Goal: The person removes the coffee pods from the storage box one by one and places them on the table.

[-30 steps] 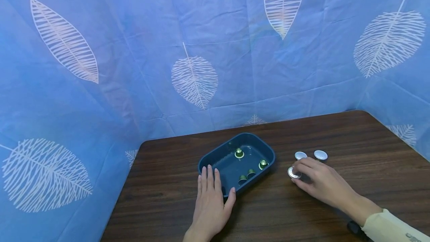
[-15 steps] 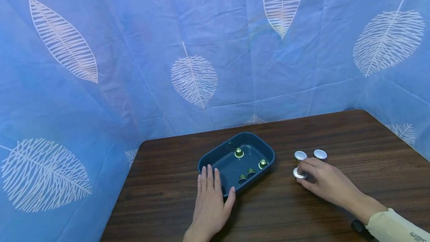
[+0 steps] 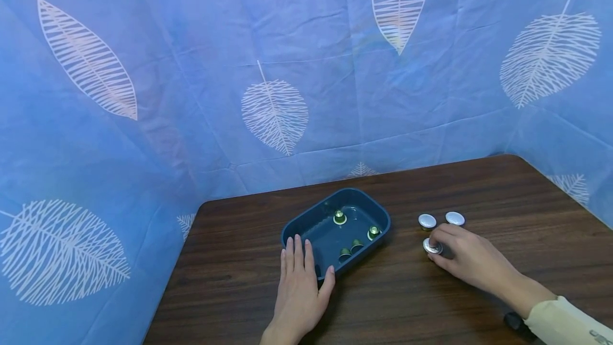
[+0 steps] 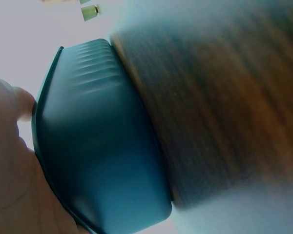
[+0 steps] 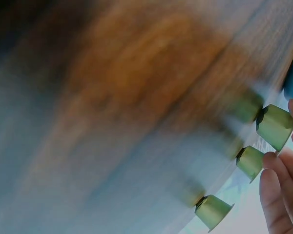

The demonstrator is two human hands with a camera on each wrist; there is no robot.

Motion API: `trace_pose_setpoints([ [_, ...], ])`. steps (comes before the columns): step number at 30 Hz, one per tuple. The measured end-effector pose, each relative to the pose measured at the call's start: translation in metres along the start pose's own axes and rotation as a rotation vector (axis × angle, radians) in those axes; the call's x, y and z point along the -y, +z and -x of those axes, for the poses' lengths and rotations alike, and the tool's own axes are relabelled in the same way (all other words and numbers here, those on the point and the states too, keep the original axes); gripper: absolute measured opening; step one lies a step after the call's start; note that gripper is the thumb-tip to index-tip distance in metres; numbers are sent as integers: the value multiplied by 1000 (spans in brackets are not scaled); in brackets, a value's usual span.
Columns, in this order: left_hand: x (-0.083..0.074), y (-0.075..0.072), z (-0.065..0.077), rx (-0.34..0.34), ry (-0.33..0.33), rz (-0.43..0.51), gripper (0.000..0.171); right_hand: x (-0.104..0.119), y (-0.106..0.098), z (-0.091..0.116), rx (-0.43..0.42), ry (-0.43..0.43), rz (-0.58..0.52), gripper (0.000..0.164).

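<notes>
Near the dark blue tray's front left corner, my left hand lies with straight fingers over the rim and the thumb along the front side. Its fingers also show at the rim in the left wrist view, beside the tray's outer wall. With thumb and fingertips my right hand pinches a green coffee capsule by its edge; the capsule stands on the table, silver foil lid up. Two more capsules stand lid up just beyond that hand, one at the left and one at the right.
Several green capsules sit inside the tray, some against its near wall. The brown wood-grain table ends at the back against a blue cloth printed with white leaves.
My right hand has shifted slightly to the right, and the pinched capsule slid with it, away from the tray. The left hand and tray have stayed in place.
</notes>
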State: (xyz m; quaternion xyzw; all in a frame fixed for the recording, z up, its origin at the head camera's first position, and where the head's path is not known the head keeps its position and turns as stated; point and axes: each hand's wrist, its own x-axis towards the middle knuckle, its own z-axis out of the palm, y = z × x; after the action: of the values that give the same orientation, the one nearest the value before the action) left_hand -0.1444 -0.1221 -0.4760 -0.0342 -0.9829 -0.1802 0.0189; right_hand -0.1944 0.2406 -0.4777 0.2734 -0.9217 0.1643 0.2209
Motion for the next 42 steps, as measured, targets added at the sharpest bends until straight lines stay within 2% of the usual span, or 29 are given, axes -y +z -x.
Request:
trace_pose_setpoints([
  [5, 0, 0, 0, 2, 0, 6, 83, 0, -3, 1, 6, 25, 12, 40],
  [13, 0, 1, 0, 8, -10, 6, 84, 2, -7, 4, 104, 126, 23, 32],
  [42, 1, 3, -1, 12, -12, 7, 84, 5, -7, 4, 125, 149, 25, 34],
])
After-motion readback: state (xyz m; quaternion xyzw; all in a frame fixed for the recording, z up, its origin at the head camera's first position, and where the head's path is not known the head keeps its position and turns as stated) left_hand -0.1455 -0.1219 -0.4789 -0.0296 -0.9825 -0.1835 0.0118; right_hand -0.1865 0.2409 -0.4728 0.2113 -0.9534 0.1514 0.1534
